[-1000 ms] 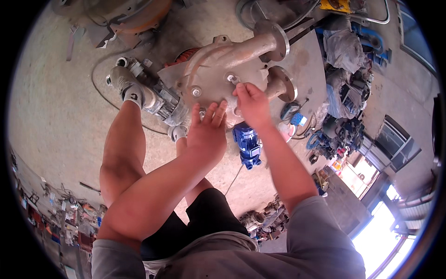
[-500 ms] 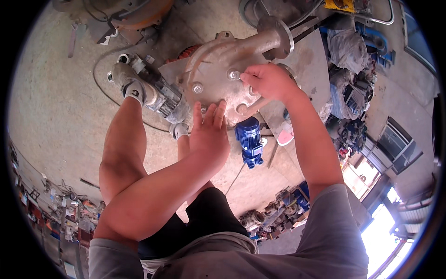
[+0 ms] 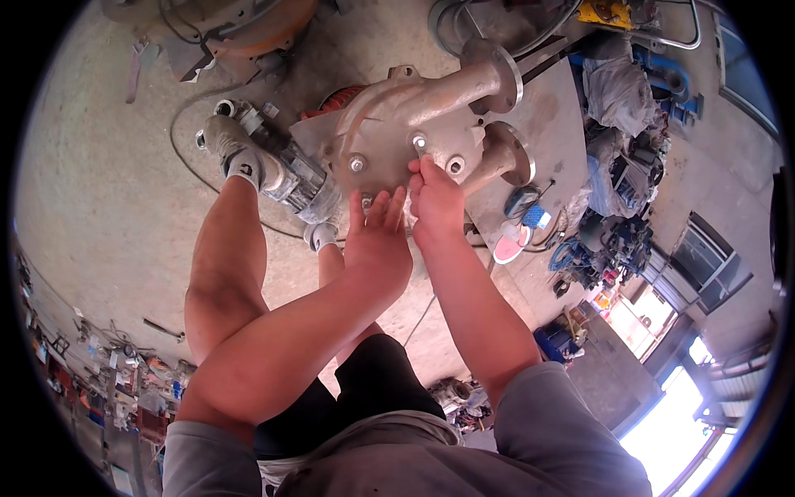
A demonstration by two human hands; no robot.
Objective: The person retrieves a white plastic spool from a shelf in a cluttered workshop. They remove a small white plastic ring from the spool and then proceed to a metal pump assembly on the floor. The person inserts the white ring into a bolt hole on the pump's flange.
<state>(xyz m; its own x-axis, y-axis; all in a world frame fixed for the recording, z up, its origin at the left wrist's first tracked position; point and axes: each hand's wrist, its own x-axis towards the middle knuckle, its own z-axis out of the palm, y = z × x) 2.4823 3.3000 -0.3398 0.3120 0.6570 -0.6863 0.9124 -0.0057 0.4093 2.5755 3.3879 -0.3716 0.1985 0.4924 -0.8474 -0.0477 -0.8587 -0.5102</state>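
Observation:
A large grey-brown metal casing (image 3: 385,124) with two flanged pipes, apparently a pump housing, lies in front of me. My left hand (image 3: 377,232) rests on its near side, fingers stretched out, beside a bolt (image 3: 367,201). Just below a shiny bolt (image 3: 420,142) near the casing's middle is my right hand (image 3: 437,203), its fingers curled together; whatever they may hold is hidden. Another bolt (image 3: 357,164) stands to the left, and a round boss with a hole (image 3: 455,166) lies to the right of my right fingertips.
A grey motor unit (image 3: 294,178) lies left of the casing, near my feet. Right of it are a pink-and-white disc (image 3: 512,246) and a blue block (image 3: 537,217). Plastic-wrapped machinery (image 3: 617,95) lines the right side. A cable (image 3: 171,132) curves across the floor.
My right hand has moved left and nearer to me, from beside the middle bolt to below it, uncovering the holed boss and lower flange. My right arm now covers the blue motor. My left hand stays on the casing.

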